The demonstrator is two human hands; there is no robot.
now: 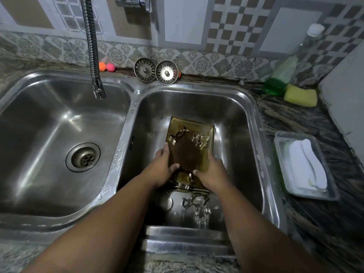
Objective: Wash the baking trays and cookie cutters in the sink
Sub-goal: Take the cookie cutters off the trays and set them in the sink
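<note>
Hands hold one gold baking tray (192,123) in the right bowl (232,119) of a steel sink that has two bowls. The left hand (166,166) grips the tray's left side. The right hand (211,172) grips its right side. Both thumbs lie on top, so the hands are apart with the tray between them.

Three cookie cutters (201,139) sit on the tray: two side by side at the far end, and one at the near end between the hands. Two more cutters (195,200) lie lower in the same bowl, closer to the person. I cannot tell if they rest on a second tray.

Two round strainers (144,69) lean on the back wall. One orange ball (102,66) and one pink ball (110,67) sit to their left. On the counter to the right are one bottle (279,79) with green liquid, one yellow sponge (300,95) just beside it, and one clear dish (325,194) holding white things.
</note>
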